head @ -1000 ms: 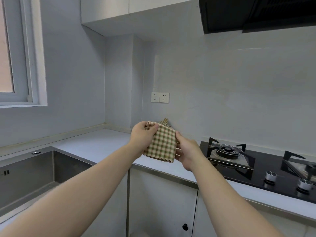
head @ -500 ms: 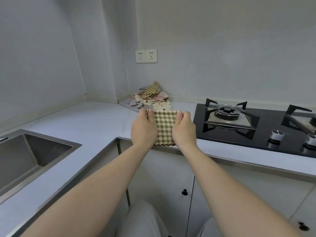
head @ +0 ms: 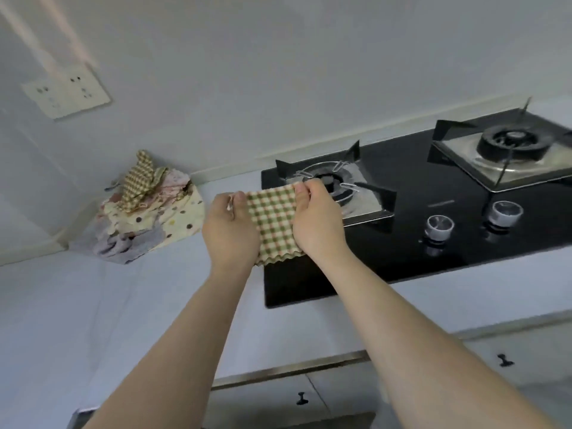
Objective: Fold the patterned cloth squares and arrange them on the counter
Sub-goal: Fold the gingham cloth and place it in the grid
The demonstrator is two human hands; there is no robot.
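A folded green-and-cream checked cloth square (head: 274,222) is held up above the counter (head: 93,305), near the hob's left edge. My left hand (head: 229,230) grips its left side and my right hand (head: 318,221) pinches its right side at the top corner. The cloth's wavy lower edge hangs free. In the back corner of the counter lies a heap of other patterned cloths (head: 145,212): a checked one on top, dotted and pale printed ones under it.
A black glass gas hob (head: 402,243) with two burners and two knobs fills the counter's right half. A double wall socket (head: 66,94) is at the upper left. Cabinet doors with small black knobs (head: 301,397) run below the counter edge.
The view has tilted and moved closer to the counter. Both hands have carried the folded checked cloth forward, now over the hob's left edge, still holding it on both sides.
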